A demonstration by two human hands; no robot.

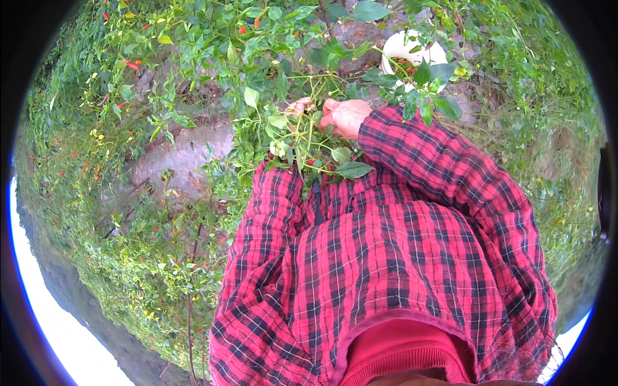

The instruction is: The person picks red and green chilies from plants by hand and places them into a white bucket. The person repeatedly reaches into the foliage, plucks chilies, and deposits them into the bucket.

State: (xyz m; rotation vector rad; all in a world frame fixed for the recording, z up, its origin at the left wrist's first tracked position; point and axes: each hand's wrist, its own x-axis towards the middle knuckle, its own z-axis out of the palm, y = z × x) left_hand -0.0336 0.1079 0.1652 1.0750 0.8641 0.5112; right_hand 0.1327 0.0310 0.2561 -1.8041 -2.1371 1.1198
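A chili pepper plant (pixel 309 140) with pale green stems and broad leaves rises in front of my chest. My left hand (pixel 299 107) is among its stems, largely covered by leaves, with only some fingers showing. From the right, my right hand (pixel 346 118) reaches into the same plant, its fingers curled and the fingertips close to the left hand. Whatever lies between the fingers of either hand is too small or hidden to make out. Beyond the right forearm stands a white bucket (pixel 393 47) with red chilies (pixel 408 67) inside, partly behind a leafy branch (pixel 425 84).
More chili plants (pixel 111 270) with red and green fruit crowd the left side, and foliage (pixel 540 96) fills the right. Grayish sheeting (pixel 186 149) covers ground between the plants. A thin upright stake (pixel 189 313) stands at the lower left.
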